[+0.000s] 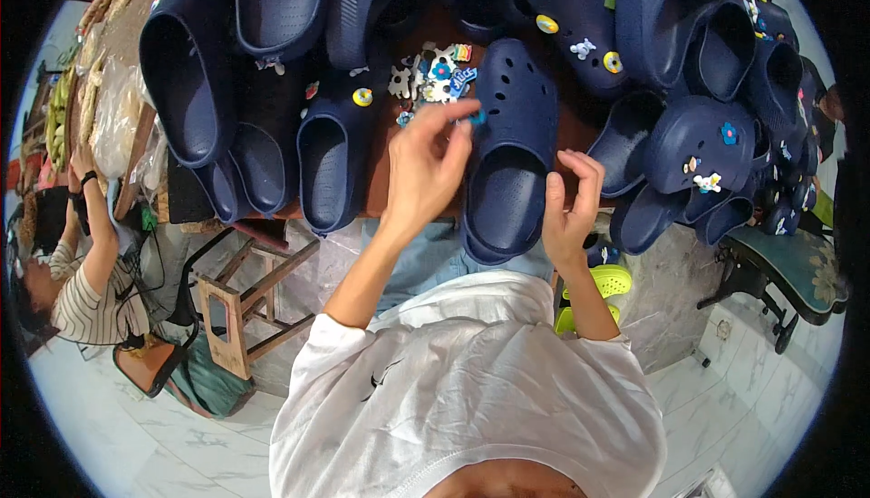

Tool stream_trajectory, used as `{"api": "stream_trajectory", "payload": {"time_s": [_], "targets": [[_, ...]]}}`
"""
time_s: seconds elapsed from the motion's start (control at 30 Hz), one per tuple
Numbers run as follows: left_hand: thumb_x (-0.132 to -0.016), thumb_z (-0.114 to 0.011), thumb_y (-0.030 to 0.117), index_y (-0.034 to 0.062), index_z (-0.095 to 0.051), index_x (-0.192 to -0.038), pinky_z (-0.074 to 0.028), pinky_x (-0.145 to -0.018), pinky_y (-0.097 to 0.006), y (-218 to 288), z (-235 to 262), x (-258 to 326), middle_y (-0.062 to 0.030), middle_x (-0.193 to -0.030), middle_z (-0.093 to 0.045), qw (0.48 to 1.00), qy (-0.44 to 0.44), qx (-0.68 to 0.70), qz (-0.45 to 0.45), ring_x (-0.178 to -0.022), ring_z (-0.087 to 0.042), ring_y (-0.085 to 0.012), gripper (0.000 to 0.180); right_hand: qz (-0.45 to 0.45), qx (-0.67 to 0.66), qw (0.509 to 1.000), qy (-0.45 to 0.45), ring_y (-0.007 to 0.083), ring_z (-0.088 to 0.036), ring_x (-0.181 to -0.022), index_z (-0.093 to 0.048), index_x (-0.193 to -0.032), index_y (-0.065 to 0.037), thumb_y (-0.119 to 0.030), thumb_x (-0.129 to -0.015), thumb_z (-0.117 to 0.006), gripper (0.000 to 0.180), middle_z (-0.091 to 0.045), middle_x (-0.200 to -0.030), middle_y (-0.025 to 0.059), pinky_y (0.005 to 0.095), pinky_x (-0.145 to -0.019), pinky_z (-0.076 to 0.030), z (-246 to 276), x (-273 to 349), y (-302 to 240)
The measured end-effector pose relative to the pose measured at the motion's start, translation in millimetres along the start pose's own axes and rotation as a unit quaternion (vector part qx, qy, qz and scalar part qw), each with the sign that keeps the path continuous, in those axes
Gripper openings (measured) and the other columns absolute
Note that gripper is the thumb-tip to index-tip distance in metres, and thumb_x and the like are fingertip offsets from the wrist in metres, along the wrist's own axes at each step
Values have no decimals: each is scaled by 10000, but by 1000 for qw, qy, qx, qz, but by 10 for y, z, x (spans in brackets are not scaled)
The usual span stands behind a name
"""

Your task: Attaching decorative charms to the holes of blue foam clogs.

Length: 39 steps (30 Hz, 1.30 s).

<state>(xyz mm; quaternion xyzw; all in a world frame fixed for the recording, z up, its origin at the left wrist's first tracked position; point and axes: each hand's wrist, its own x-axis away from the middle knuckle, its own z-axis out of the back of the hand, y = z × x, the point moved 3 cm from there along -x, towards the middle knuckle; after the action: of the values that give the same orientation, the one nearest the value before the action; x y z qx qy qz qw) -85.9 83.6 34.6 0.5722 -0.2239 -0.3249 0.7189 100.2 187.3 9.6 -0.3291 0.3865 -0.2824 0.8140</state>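
Carefully: left hand (426, 167) pinches a small blue charm (477, 118) at the navy clog (510, 149) (aim squarely for a hole); right hand (571, 212) empty, fingers curled, should steady it.

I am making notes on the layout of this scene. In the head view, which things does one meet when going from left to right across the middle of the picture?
Seated person in striped top → wooden stool → left hand pinching a small charm → dark blue clog → right hand → lime green clogs → pile of dark blue clogs → green chair.
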Motion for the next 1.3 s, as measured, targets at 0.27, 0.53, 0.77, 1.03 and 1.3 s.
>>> {"api": "stream_trajectory", "payload": {"time_s": [0.27, 0.53, 0.77, 1.03, 1.3], "targets": [[-894, -641, 5, -27, -630, -1094, -452, -658, -183, 97, -467, 521, -18, -960, -668, 970, -47, 227, 67, -753, -551, -22, 203, 23, -77, 995, -60, 215, -581, -916, -629, -1072, -8, -99, -867, -690, 232, -588, -1022, 122, 308, -794, -468, 45, -108, -290], [-901, -654, -5, -15, -589, -1068, -501, -765, -214, 58, -660, 628, -45, -999, -652, 965, -33, 249, 77, -845, -589, -60, 179, -168, -259, 946, -95, 113, -569, -925, -598, -1110, -3, -68, -900, -660, 228, -596, -1003, 59, 249, -830, -459, 101, 5, -156], [-898, -622, -25, -28, -562, -1168, -493, -850, -246, -157, -784, 675, -93, -1120, -629, 945, -33, 302, 118, -966, -597, -95, 277, -137, -91, 985, -48, 125, -619, -878, -620, -1092, -6, -41, -912, -645, 185, -650, -951, 55, 267, -787, -488, 191, -303, 123], [-922, -589, 0, -65, -478, -1310, -445, -1019, -304, -263, -886, 462, -148, -1250, -568, 906, -87, 362, 202, -1171, -551, -189, 409, -38, 33, 990, -135, 221, -672, -868, -668, -1080, -15, -48, -869, -671, 214, -683, -985, 118, 310, -795, -506, 124, -407, 185], [-917, -552, -29, -75, -474, -1313, -427, -1041, -302, -245, -966, 474, -138, -1287, -557, 911, -100, 368, 158, -1211, -535, -200, 407, -34, 18, 994, -102, 237, -686, -892, -697, -1059, -13, -17, -881, -642, 186, -702, -992, 128, 313, -803, -515, 130, -360, 174]]}}
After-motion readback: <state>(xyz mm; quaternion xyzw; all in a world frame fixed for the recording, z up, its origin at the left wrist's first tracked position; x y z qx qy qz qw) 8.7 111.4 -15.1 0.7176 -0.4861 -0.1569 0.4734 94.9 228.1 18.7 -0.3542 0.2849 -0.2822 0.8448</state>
